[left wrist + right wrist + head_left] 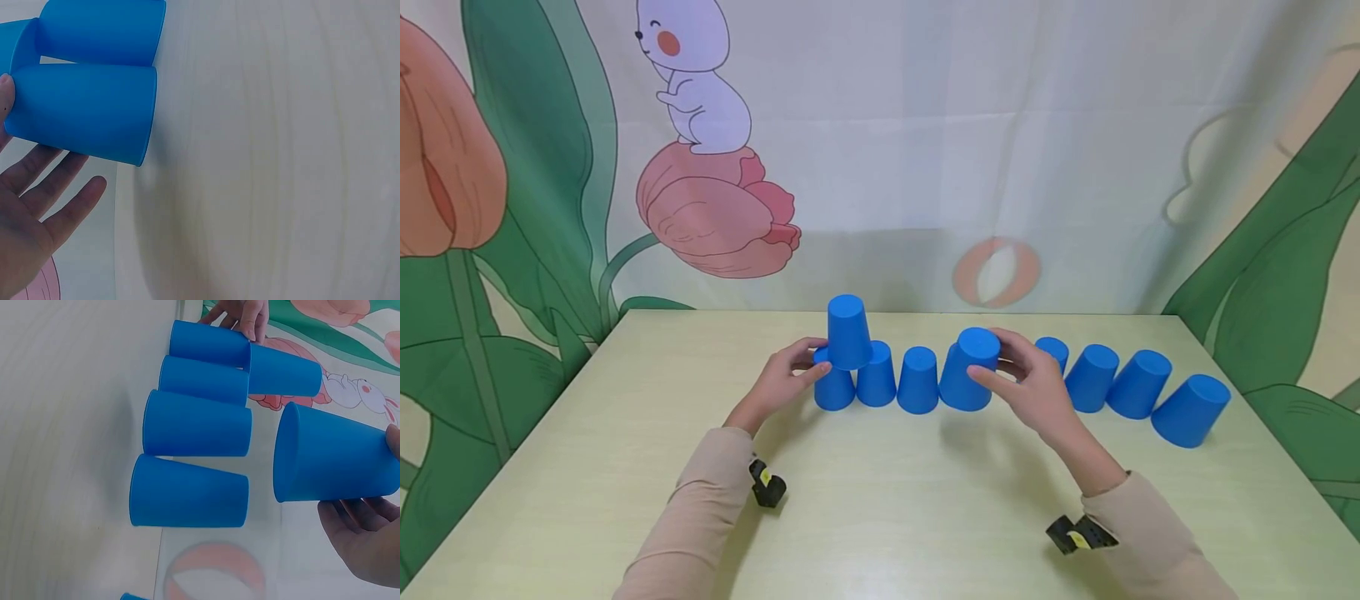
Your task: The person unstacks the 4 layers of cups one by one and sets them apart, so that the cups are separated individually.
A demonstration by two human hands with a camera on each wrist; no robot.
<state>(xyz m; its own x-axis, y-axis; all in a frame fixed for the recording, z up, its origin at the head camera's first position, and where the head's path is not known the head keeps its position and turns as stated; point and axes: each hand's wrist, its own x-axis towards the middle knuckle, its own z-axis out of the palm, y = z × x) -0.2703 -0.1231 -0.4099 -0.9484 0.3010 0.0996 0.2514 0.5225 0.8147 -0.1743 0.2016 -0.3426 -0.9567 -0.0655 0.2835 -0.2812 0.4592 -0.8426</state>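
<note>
Several blue cups stand mouth-down in a row on the table. One upper blue cup [847, 333] sits across the two leftmost cups, the end one [834, 389] and its neighbour [877, 379]. My left hand [786, 375] is at the left end, thumb and fingers around the meeting of the upper cup's rim and the end cup's top; in the left wrist view, its outer fingers [78, 209] spread loosely. My right hand [1033, 387] grips another upside-down blue cup [337, 456] by its narrow end, raised beyond the row's tops, overlapping the fourth cup [190, 492].
More blue cups, such as this one [1191, 411], stand in a slanting line on the right, the nearest behind my right hand. A patterned curtain [880, 167] hangs behind the table [887, 517].
</note>
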